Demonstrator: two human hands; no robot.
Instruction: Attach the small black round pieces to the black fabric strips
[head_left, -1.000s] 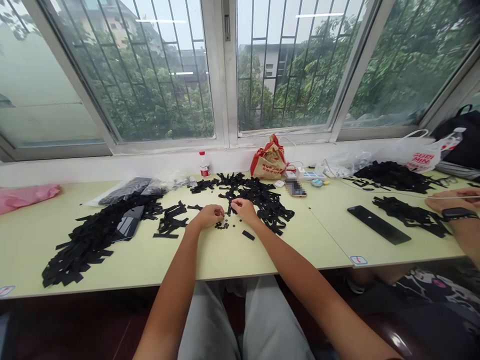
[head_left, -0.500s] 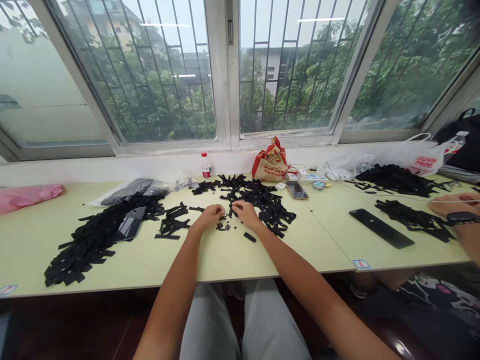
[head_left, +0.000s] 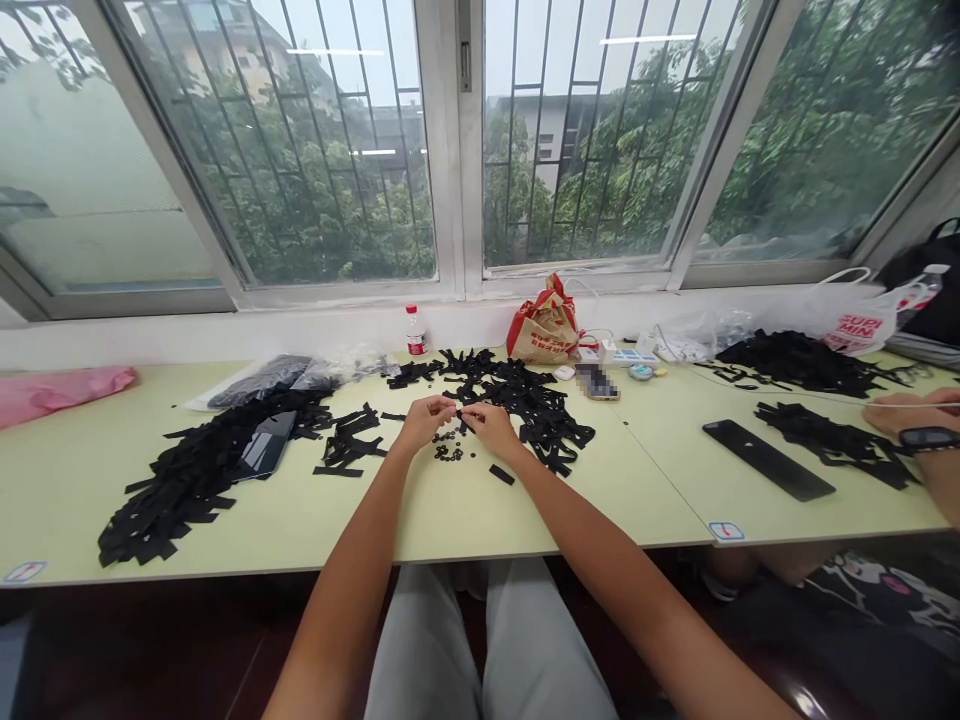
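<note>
My right hand (head_left: 489, 424) pinches a short black fabric strip (head_left: 463, 427), which hangs below the fingertips. Close against it, my left hand (head_left: 430, 420) has thumb and forefinger pressed together at the strip's upper end; whatever is between them is too small to make out. Just below both hands lie several small black rings (head_left: 448, 453) on the pale table (head_left: 450, 515). One loose black strip (head_left: 502, 475) rests near my right wrist. Behind the hands spreads a heap of black strips (head_left: 536, 395), and a smaller group of strips (head_left: 349, 440) lies to the left.
A long pile of black strips (head_left: 180, 470) partly covers a dark tablet-like slab (head_left: 266, 445). At the back stand a bottle (head_left: 415, 332) and a paper bag (head_left: 544, 335), with a phone (head_left: 598, 381) nearby. On the right, another person's hand (head_left: 911, 412) is beside a black panel (head_left: 766, 460).
My left hand has moved right and slightly up, so its fingertips now meet those of my right hand at the strip. The whole view has shifted slightly.
</note>
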